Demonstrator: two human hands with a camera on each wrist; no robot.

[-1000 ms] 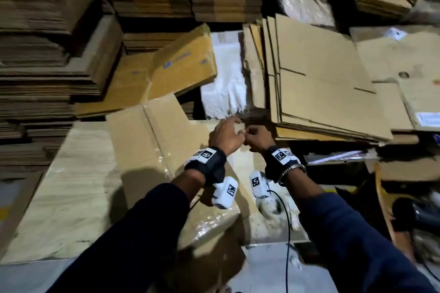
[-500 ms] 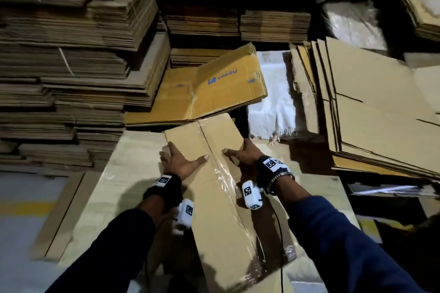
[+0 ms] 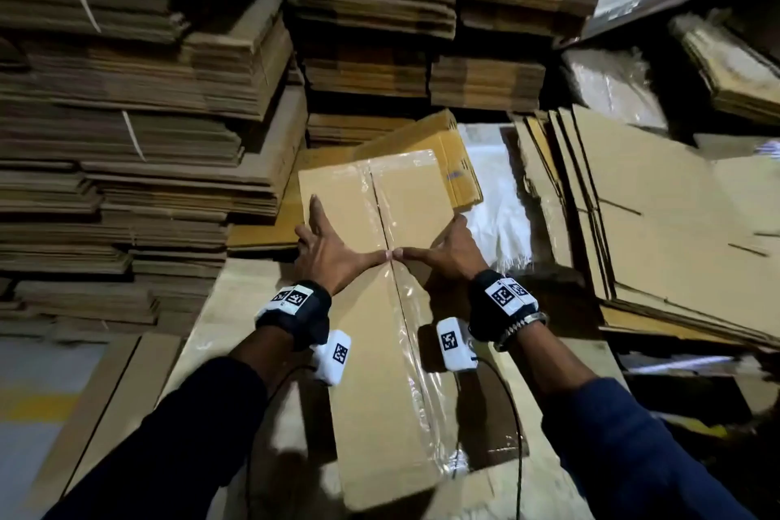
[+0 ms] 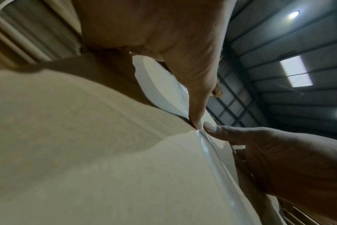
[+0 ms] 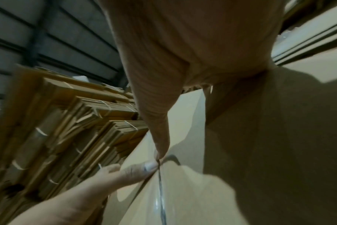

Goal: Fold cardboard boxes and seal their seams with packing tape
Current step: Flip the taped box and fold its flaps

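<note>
A long brown cardboard box [image 3: 371, 384] lies lengthwise on the worktable, its two top flaps meeting at a centre seam covered by clear packing tape [image 3: 394, 308]. My left hand [image 3: 327, 249] lies flat on the left flap with fingers spread along the box's left edge. My right hand [image 3: 447, 251] lies flat on the right flap, fingers over the right edge. Both thumbs point inward and their tips meet on the seam. In the left wrist view the left thumb [image 4: 194, 97] presses the tape [image 4: 206, 146] beside the right thumb. The right wrist view shows the thumb [image 5: 158, 130] on the seam.
Tall stacks of flattened cardboard [image 3: 139, 97] rise at the left and behind. More flat sheets [image 3: 658, 224] lean at the right. A yellow printed carton [image 3: 447, 148] and a white plastic sack [image 3: 494, 198] lie beyond the box. The pale worktable [image 3: 219, 321] extends left of it.
The box has swung to lie straight away from me. Both hands slid up it, and the thumbs, apart half a second ago, now meet on the taped seam.
</note>
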